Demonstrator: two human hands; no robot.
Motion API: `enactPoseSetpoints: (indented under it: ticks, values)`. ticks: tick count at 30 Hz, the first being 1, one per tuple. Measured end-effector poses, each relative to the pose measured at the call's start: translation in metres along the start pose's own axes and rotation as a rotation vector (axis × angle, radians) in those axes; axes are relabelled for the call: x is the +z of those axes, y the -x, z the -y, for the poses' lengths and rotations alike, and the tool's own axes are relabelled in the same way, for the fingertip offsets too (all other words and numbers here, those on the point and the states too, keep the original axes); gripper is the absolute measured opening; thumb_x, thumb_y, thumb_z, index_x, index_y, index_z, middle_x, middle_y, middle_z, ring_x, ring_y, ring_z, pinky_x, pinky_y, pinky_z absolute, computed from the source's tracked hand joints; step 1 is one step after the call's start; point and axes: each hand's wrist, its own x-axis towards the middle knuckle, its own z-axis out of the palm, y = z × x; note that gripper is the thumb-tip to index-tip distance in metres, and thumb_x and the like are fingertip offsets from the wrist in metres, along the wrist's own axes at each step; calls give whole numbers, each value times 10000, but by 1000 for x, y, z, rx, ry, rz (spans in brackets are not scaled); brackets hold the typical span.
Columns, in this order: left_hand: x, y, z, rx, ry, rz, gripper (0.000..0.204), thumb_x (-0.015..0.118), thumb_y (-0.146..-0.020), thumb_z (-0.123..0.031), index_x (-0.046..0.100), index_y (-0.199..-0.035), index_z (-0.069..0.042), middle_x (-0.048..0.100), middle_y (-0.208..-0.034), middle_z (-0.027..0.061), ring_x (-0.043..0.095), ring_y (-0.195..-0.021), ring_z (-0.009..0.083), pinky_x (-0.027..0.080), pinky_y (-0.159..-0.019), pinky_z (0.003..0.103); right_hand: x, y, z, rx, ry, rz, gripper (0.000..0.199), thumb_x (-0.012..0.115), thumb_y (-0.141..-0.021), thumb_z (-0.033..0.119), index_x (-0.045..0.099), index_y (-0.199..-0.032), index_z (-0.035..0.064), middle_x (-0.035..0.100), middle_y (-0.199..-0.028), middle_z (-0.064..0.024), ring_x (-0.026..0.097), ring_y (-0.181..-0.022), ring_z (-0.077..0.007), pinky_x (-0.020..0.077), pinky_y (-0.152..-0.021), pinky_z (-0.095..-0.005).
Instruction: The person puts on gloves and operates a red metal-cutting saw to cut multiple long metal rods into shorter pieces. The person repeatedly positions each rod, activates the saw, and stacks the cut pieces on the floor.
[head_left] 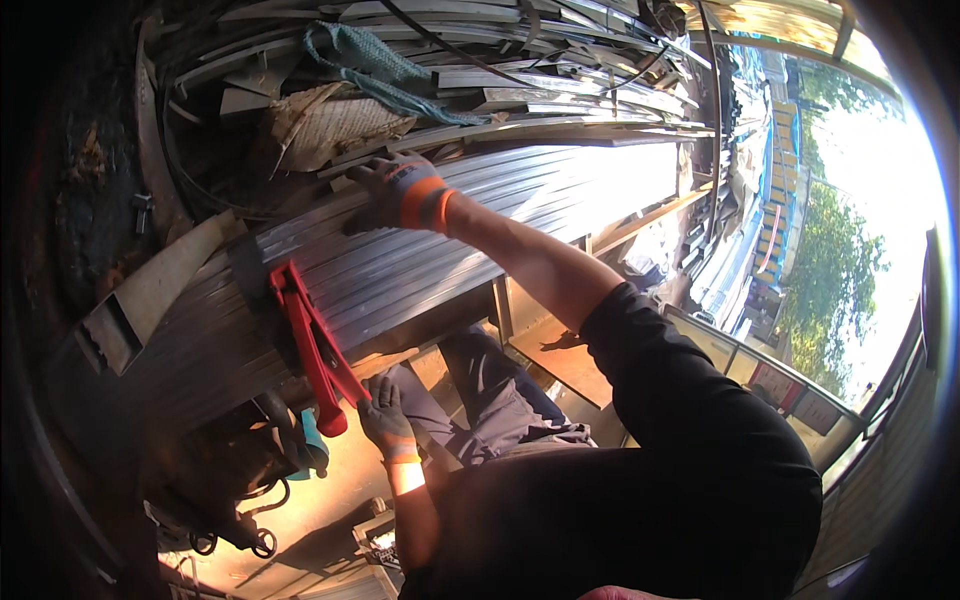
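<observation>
A bundle of long grey ribbed metal profiles (420, 260) runs across the middle of the view. My right hand (400, 192), in a grey glove with an orange cuff, lies on the bundle's upper edge with fingers spread. A red long-handled clamp tool (315, 345) hangs over the bundle's near side. My left hand (385, 415), in the same kind of glove, is just beside the tool's lower handles with fingers apart, touching or almost touching them. My legs in dark trousers (490, 395) show below the bundle.
More metal strips and offcuts (520, 70) are piled behind, with a teal cloth (370, 60) and a woven sack (330, 125) on them. A dark machine with cables (240, 490) and a teal cylinder (315, 445) sit low left. Trees and buildings show at right.
</observation>
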Motion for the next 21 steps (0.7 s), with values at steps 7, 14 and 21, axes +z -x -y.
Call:
enactPoseSetpoints:
  ticks: [7,14,21]
  values:
    - [65,6,78,-159,-265,534,460,598,-1043,-195,476,-1467,-67,581,-1428,118,547,-1320,277,440,-1108,427,21,118,-34,-335,-60,-427,652,694,-910,457,548,-1421,80,595,-1370,-188,547,-1271,-387,445,-1059,-478]
    - [134,-29,122,-115,-47,555,490,643,-1033,-247,486,-1472,-94,567,-1464,74,502,-1401,263,411,-1151,460,18,334,-192,308,-131,-251,577,677,-953,387,570,-1405,45,639,-1335,-195,612,-1214,-377,482,-1042,-447]
    - [171,-54,137,-16,-66,419,643,724,-948,-480,506,-1472,-176,580,-1431,27,564,-1274,197,453,-1081,400,45,477,-298,799,-494,134,677,725,-937,419,543,-1438,1,623,-1412,-195,628,-1253,-279,497,-1046,-368]
